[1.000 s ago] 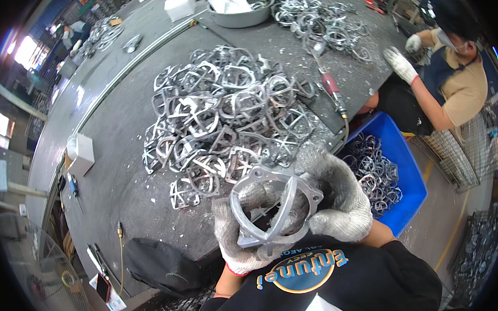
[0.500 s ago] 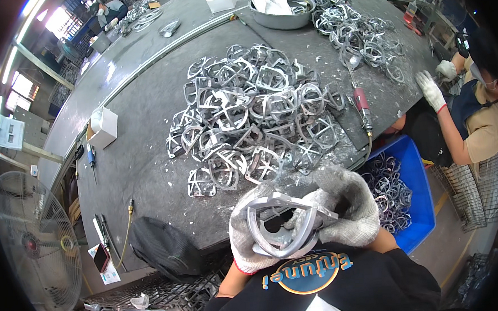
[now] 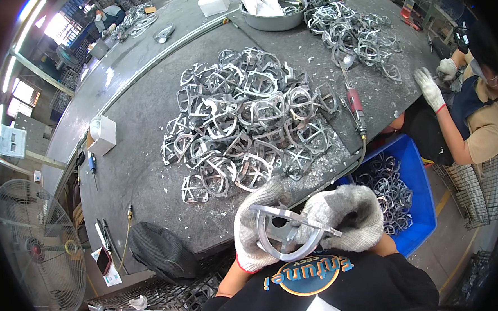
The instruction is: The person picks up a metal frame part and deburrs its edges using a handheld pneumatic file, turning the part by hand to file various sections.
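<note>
A silvery metal frame casting [image 3: 290, 252], a curved ring with ribs and a flat flange, is held up close to my chest at the table's near edge. My left hand [image 3: 255, 228], in a whitish knitted glove, grips its left side. My right hand [image 3: 345, 218], gloved too and greyed with dirt, is curled with its fingertips pressed on the casting's upper right part. Whether a small tool is also inside that hand is hidden. Beyond my hands lies a large heap of similar castings [image 3: 252, 113] on the dark table [image 3: 132, 184].
A blue bin [image 3: 420, 203] of castings stands at right below the table edge. A red air tool [image 3: 355, 102] with a hose lies right of the heap. A grey basin [image 3: 275, 20], a second pile [image 3: 355, 31], a black bag [image 3: 161, 250] and a fan [image 3: 37, 251] surround it. A gloved co-worker [image 3: 472, 110] sits at right.
The casting has turned and tilted in my hands, its upper rim now slanting down to the right. My right hand has shifted slightly, and the whole view has moved a little.
</note>
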Action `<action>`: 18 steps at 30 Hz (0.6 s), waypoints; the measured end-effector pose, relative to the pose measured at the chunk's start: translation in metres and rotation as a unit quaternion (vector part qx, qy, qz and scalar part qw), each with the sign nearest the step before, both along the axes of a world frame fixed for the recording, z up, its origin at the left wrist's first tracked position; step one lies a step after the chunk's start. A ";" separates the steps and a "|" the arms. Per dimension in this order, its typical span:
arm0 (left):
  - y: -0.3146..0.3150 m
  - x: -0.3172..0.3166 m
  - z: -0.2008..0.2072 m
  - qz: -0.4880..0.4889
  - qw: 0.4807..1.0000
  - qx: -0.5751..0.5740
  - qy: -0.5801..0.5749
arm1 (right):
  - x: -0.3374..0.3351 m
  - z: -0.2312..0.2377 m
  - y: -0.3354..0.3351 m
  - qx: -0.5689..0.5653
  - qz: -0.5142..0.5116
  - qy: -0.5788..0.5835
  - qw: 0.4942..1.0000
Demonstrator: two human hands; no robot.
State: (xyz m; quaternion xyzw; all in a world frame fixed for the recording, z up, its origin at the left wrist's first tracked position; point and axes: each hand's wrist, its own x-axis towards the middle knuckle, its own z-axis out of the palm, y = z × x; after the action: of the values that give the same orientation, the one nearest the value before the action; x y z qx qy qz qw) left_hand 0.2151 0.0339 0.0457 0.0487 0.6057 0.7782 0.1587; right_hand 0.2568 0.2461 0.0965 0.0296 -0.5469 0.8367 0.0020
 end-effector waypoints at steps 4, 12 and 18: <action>-0.002 0.000 0.003 -0.038 0.999 -0.016 -0.020 | -0.008 0.008 0.002 0.090 0.017 -0.005 0.996; 0.000 -0.006 0.013 -0.060 0.997 -0.030 0.023 | -0.016 -0.020 0.007 0.068 0.077 0.084 0.991; -0.001 -0.008 -0.013 -0.055 0.992 0.079 -0.083 | -0.021 -0.016 0.006 0.036 0.069 0.074 0.994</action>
State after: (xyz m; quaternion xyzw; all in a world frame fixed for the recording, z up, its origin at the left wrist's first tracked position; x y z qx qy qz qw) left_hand 0.2075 0.0329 0.0328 0.0294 0.5233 0.8150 0.2472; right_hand 0.2357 0.2517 0.0804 0.1287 -0.5715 0.8103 -0.0160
